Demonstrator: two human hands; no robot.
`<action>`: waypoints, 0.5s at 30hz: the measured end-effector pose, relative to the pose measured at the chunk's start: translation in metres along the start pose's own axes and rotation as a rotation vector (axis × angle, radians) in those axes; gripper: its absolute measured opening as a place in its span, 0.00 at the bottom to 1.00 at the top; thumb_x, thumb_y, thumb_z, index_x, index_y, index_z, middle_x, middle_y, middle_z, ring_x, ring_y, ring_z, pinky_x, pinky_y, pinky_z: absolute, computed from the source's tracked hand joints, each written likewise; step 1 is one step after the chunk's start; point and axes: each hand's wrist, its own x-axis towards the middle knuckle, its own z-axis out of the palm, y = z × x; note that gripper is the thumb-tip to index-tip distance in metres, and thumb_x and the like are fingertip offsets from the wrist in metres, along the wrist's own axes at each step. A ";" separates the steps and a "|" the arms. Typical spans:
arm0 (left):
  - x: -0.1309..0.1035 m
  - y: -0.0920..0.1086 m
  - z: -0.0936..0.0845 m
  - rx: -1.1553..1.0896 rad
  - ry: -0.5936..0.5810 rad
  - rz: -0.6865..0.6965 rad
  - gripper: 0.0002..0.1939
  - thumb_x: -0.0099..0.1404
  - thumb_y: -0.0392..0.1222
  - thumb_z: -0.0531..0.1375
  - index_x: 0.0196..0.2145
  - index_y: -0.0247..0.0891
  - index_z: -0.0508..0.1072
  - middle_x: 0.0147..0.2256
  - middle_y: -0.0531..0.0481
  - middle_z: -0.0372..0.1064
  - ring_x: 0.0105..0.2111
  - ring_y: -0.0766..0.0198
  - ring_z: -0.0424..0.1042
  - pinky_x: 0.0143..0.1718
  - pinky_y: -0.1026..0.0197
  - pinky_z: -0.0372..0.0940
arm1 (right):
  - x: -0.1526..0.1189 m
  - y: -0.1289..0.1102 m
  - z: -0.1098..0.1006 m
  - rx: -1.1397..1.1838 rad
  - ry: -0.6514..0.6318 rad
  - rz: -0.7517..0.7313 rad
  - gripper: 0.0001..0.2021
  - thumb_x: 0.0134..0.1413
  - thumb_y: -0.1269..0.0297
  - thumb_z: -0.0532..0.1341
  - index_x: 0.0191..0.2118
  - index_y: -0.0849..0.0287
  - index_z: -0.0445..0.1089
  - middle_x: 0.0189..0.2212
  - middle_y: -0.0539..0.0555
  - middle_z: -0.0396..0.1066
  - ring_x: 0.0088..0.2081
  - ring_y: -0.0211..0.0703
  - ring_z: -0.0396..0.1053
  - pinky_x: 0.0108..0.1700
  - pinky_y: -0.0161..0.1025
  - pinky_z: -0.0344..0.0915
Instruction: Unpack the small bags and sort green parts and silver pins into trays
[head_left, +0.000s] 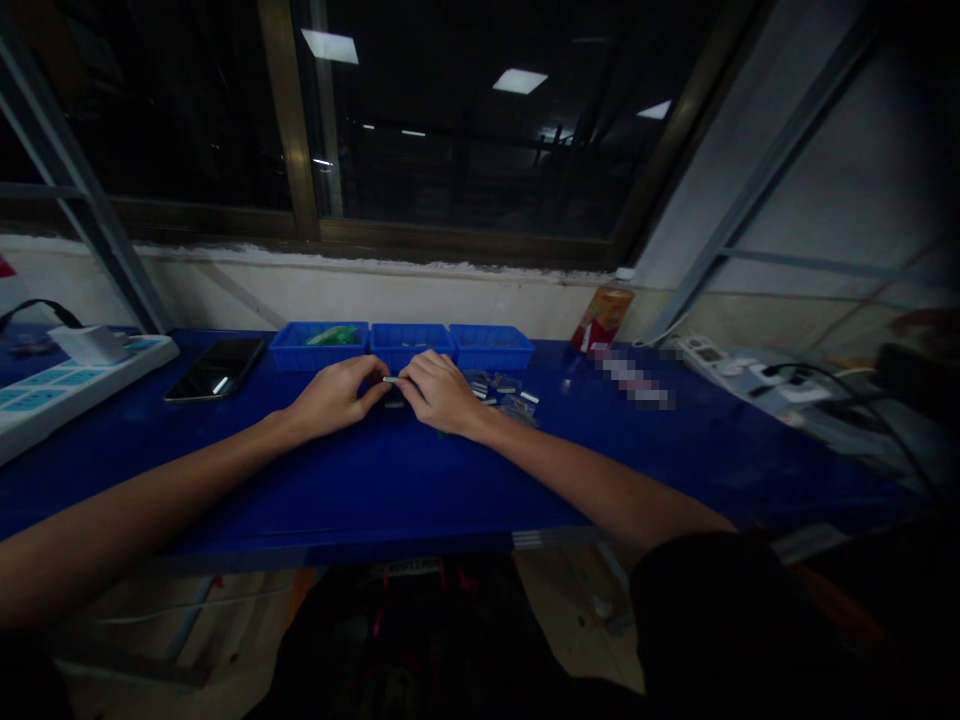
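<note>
The left hand point(341, 395) and right hand point(441, 392) pinch one strip point(390, 380). Three bins point(412, 332) stand at its twelve o'clock, one phone point(215, 370) at nine.

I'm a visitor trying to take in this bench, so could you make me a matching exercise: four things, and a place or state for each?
1. phone
2. drink bottle
3. leftmost blue bin
4. small pale piece

A. holding something green
B. between the left hand and right hand
C. flat, beside the white power strip
D. right of the rightmost blue bin

Pairs: 1-C, 2-D, 3-A, 4-B
</note>
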 end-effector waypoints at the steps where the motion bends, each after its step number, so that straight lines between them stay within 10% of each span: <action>1: 0.000 0.001 0.000 0.008 0.008 0.002 0.10 0.62 0.44 0.51 0.36 0.35 0.67 0.32 0.47 0.69 0.31 0.62 0.68 0.34 0.59 0.62 | 0.000 0.000 0.000 0.013 0.014 0.003 0.12 0.60 0.60 0.49 0.36 0.60 0.65 0.33 0.55 0.67 0.39 0.44 0.59 0.41 0.41 0.53; 15: 0.001 0.002 0.000 0.033 0.006 0.014 0.16 0.67 0.44 0.45 0.31 0.34 0.67 0.28 0.48 0.67 0.28 0.64 0.66 0.31 0.62 0.59 | -0.001 -0.001 -0.001 0.020 0.041 -0.030 0.10 0.59 0.62 0.50 0.36 0.61 0.64 0.33 0.55 0.66 0.37 0.43 0.59 0.39 0.41 0.53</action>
